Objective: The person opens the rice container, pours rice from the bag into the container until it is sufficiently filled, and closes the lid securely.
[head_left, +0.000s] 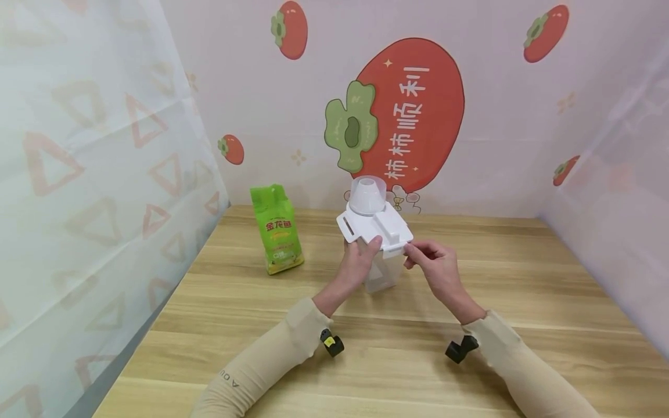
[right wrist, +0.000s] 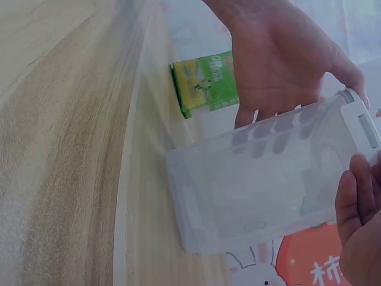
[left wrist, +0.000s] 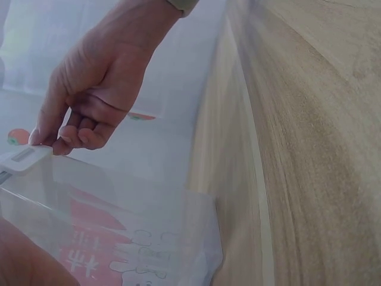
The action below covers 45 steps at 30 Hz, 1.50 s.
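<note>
Worktop (head_left: 470,302), persimmon backdrop | left hand (head_left: 360,264) grasping container (head_left: 380,273) | right hand (head_left: 436,264) pinching lid (head_left: 373,229) edge | lid-opening step, probably; next needs upward pry, steady body

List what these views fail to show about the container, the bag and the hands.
- Container: in the head view both hands cover much of its clear body.
- Lid: cut off by the edge in both wrist views; how it latches is unclear.
- Bag: small print too small; in the right wrist view the left hand hides part of it.
- Right hand: its fingertips are hidden behind the lid tab in the head view.
</note>
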{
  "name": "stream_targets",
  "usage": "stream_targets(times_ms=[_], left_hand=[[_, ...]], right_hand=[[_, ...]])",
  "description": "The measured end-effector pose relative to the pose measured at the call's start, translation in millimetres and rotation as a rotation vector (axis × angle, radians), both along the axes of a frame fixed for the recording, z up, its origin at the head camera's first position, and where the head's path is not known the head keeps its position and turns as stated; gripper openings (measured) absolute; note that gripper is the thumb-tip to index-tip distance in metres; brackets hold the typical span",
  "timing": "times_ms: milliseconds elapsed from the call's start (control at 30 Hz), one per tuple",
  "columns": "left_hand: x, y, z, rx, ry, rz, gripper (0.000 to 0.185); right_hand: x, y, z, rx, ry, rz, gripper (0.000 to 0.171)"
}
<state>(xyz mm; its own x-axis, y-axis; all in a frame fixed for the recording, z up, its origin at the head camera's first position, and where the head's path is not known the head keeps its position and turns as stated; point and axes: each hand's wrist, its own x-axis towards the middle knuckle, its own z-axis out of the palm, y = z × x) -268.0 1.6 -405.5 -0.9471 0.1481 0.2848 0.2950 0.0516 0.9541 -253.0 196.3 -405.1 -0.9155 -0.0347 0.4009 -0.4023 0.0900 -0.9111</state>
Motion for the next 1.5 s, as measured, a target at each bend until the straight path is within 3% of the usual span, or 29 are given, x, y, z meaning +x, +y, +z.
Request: stream_targets(times_ms=[200,533,833,933,1133,1267,1500], left_hand=[[1.5,-1.0,2.5,-0.016,-0.056,-0.003,0.076],[0.0,-2.2,2.1,-0.004,-0.035,-0.044,0.077],[-0.5,-1.5,2.3,0.023,0.003,-0.074,0.077],[-0.4,-2.2,3.0,0.019,0.001,-0.071,0.076],[2.3,-6.3,10.2,-0.004,-0.005,-0.071,0.072],[-1.8,-8.4,6.3,-0.008,-0.015,-0.083,0.067],[-4.1,-12.1,2.8,0.021,-0.052,-0.102,0.06]], right_hand=[[-0.2,-1.2,1.3,0.007,-0.018,-0.02,0.028],[1.4,-4.1,4.5,-0.061,-0.076,-0.007,0.028],[3.8,-5.8,12.0,-0.152,-0.088,0.061,0.001],[4.4,-5.8,13.6,-0.149,-0.097,0.063,0.009],[5.6,-5.7,13.4,-0.11,-0.085,0.075,0.006],[7.1,-5.5,13.0,-0.052,-0.059,0.077,0.022],[4.0,3.7,18.0,0.012,-0.05,0.035,0.026]])
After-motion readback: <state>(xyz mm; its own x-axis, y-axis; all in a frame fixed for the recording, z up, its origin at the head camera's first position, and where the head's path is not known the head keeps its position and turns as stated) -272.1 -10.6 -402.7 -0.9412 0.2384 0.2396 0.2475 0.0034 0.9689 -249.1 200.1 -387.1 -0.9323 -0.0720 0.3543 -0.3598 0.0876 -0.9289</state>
